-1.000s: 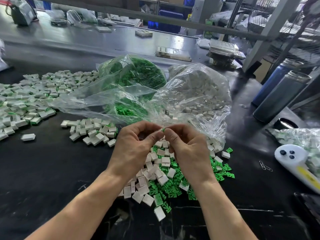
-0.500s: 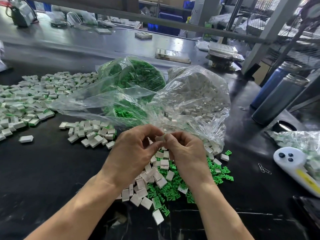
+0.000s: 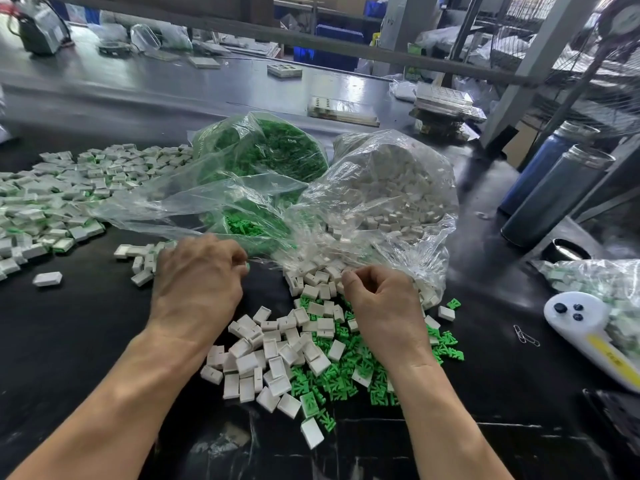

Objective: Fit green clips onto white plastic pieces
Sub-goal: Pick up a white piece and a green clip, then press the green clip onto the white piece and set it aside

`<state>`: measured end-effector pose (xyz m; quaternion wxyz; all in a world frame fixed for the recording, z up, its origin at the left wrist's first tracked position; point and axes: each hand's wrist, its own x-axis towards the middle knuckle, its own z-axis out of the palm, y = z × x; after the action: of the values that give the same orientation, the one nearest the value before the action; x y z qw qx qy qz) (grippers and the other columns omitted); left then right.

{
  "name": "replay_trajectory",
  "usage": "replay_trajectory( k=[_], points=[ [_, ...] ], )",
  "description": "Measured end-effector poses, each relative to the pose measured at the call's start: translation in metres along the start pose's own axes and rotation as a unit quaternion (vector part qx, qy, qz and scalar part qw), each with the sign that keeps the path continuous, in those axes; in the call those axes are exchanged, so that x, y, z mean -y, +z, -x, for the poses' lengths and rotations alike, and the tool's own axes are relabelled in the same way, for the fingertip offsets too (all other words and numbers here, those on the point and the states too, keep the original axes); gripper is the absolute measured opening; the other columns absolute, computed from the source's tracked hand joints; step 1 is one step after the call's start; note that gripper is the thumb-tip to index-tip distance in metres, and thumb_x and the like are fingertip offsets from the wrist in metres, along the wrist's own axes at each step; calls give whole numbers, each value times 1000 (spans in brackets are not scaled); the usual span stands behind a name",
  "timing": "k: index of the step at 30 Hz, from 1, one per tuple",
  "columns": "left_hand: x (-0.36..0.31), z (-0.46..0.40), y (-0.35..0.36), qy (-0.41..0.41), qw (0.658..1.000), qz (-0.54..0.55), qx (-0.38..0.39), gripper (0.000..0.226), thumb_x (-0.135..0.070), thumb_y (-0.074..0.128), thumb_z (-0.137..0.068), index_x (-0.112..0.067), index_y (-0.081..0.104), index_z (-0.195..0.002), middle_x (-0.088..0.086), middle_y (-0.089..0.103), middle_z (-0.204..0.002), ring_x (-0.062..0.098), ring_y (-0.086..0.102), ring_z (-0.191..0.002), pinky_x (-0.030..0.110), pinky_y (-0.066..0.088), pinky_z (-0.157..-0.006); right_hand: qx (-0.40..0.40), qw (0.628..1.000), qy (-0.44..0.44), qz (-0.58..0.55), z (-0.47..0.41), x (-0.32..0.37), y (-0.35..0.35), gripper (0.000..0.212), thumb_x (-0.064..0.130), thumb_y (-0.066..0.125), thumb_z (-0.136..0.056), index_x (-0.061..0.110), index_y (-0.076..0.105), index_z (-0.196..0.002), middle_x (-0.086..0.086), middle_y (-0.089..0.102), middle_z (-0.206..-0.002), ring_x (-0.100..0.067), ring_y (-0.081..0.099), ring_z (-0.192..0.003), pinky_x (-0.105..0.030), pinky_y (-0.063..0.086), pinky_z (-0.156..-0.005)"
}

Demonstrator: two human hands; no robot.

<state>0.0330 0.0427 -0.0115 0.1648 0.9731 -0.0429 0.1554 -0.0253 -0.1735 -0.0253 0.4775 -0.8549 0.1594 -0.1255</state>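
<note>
One view only — a wide-angle camera on the person's head, looking forward and down along both forearms onto the dark tabletop (image 3: 69,341). It sits close: the left hand (image 3: 197,282) and right hand (image 3: 384,306) fill the lower middle, with the loose white pieces (image 3: 270,358) right beneath. The far tabletop and metal frame (image 3: 311,39) bend toward the top edge — lens distortion.

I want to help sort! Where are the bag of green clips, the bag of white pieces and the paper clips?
Clear plastic bag of green clips (image 3: 273,150), head view, bulging middle.
Clear plastic bag of white pieces (image 3: 391,181), head view, upper side.
Metal paper clips (image 3: 526,336), head view, wire loops.
</note>
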Motion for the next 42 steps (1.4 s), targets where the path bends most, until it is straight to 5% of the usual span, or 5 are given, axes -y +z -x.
replay_trajectory(
  k=[9, 15, 25, 32, 42],
  points=[
    [11, -13, -9, -81, 992, -86, 39, 10, -30, 75, -90, -35, 76, -99, 0, 68, -112, 29, 58, -112, 42, 40, -95, 8, 990, 23, 140, -6, 0, -16, 10, 42, 69, -98, 34, 74, -93, 20, 68, -85, -6, 65, -86, -37, 56, -89],
    [8, -10, -4, -68, 993, -91, 37, 24, -22, 64, -97, -33, 70, -116, 3, 61, -120, 28, 52, -119, 43, 36, -100, 27, 981, 41, 187, -7, 0, -17, 10, 46, 75, -92, 36, 75, -90, 19, 69, -92, -6, 64, -90, -37, 56, -92],
    [-28, 20, 16, 36, 989, 92, 110, 18, -49, 68, -93, -35, 64, -104, -17, 62, -100, 7, 59, -96, 36, 51, -101, 10, 961, 52, 271, -11, 1, -8, 22, 57, 77, -86, 36, 74, -95, 15, 61, -103, -11, 57, -95, -31, 48, -88],
    [-33, 22, 29, 54, 986, 104, 115, 32, -45, 72, -91, -36, 60, -119, -19, 58, -104, 5, 54, -100, 33, 45, -104, 22, 959, 60, 276, -9, 7, -7, 21, 53, 77, -88, 34, 73, -97, 10, 64, -107, -16, 63, -101, -39, 53, -96],
    [-35, 21, 23, 31, 978, 165, 121, 13, -30, 71, -96, -32, 67, -109, -16, 67, -104, 8, 64, -96, 35, 56, -97, 21, 966, 20, 255, -2, 9, -6, 11, 35, 69, -95, 30, 60, -95, 11, 58, -93, -16, 59, -94, -42, 52, -96]
  ],
)
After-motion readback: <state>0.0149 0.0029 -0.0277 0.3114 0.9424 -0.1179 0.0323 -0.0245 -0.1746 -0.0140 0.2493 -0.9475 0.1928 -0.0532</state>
